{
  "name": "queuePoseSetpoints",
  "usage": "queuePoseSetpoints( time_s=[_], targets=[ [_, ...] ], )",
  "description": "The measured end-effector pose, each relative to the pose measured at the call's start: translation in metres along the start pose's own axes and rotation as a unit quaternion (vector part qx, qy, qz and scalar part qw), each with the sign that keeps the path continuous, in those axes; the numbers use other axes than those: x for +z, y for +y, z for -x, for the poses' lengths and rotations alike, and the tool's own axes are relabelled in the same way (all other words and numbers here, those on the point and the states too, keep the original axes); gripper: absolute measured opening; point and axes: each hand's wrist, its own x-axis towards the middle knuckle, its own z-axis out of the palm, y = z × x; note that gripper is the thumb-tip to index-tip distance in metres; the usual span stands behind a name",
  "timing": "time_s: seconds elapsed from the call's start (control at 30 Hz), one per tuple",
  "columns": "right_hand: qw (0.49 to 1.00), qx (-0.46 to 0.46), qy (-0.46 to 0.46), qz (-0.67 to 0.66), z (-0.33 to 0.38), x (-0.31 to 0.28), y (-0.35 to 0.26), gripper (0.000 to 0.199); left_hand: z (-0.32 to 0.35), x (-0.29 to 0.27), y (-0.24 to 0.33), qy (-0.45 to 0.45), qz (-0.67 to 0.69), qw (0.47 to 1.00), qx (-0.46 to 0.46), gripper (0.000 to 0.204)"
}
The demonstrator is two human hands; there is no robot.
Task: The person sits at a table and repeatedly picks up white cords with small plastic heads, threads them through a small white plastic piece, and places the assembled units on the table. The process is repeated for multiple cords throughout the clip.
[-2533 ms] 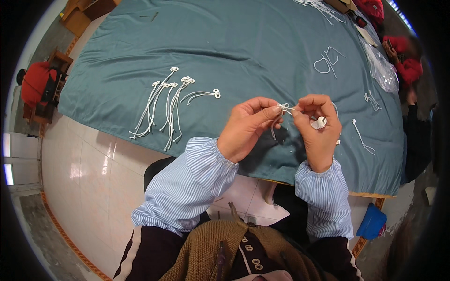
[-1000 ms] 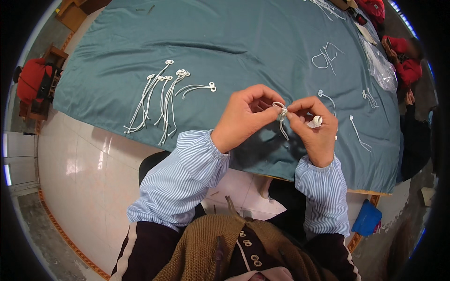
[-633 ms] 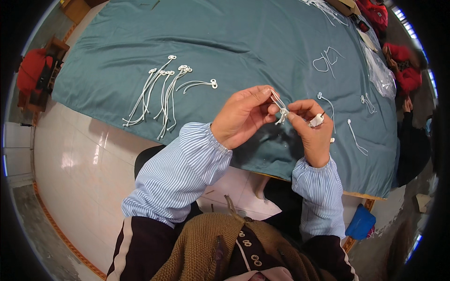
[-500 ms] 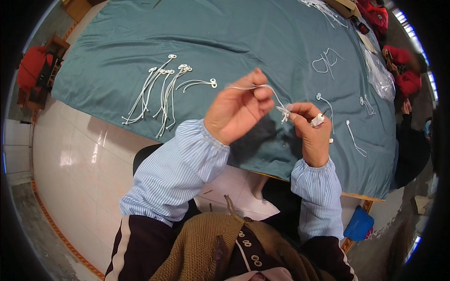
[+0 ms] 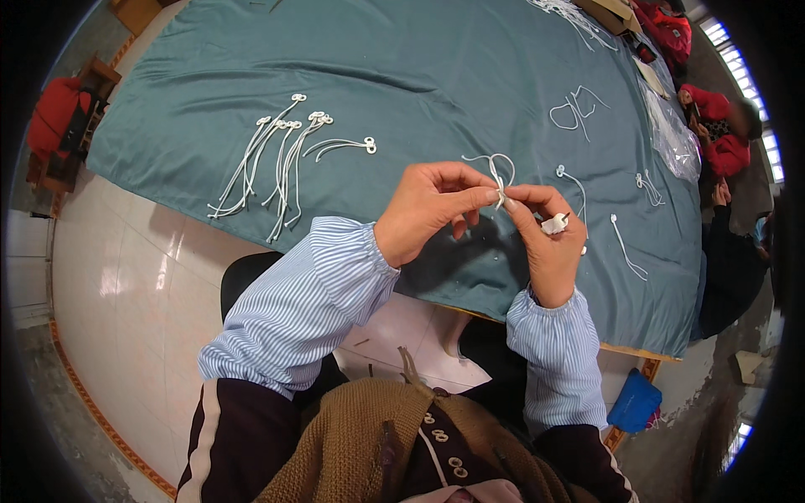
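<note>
Left hand (image 5: 432, 210), right hand (image 5: 547, 230): both pinching white cord (image 5: 501, 183) | loop (image 5: 512, 170) at their twelve o'clock | I'd keep tension even

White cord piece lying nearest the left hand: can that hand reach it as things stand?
Probably yes: the cord piece lies beyond the left hand with nothing visible between them, though that hand seems occupied pinching the looped cord.

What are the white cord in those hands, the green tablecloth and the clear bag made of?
The white cord looks like soft, matte textile, perhaps cotton or polyester: it bends into a loose loop. The green tablecloth seems a faintly shiny fabric, draping in soft creases; its fibre is unclear. The clear bag is probably thin, glossy plastic: see-through, wrinkled and glinting.
</note>
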Motion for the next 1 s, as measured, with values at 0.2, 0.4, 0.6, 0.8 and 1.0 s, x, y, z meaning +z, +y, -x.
queuePoseSetpoints(
  time_s=[0.2,0.4,0.6,0.8,1.0],
  targets=[
    [1.0,-0.005,0.014,0.024,0.0,-0.001,0.002,0.013,0.001,0.007,0.0,0.034,-0.162,0.981,0.1,0.013],
    [0.999,-0.022,0.041,0.029,0.002,0.007,0.007,0.012,-0.002,0.012,-0.009,0.069,-0.188,0.967,0.156,0.006],
    [0.944,0.176,-0.001,-0.278,0.005,0.015,0.005,0.016,-0.001,0.013,-0.013,0.034,0.143,0.989,-0.028,0.008],
    [0.991,0.116,-0.022,-0.07,0.002,0.01,0.002,0.016,0.0,0.01,-0.014,0.047,0.055,0.997,0.017,0.006],
    [0.958,0.209,0.0,-0.198,-0.002,0.008,0.001,0.013,0.003,0.007,-0.016,0.028,0.025,0.999,0.004,0.006]
  ],
)
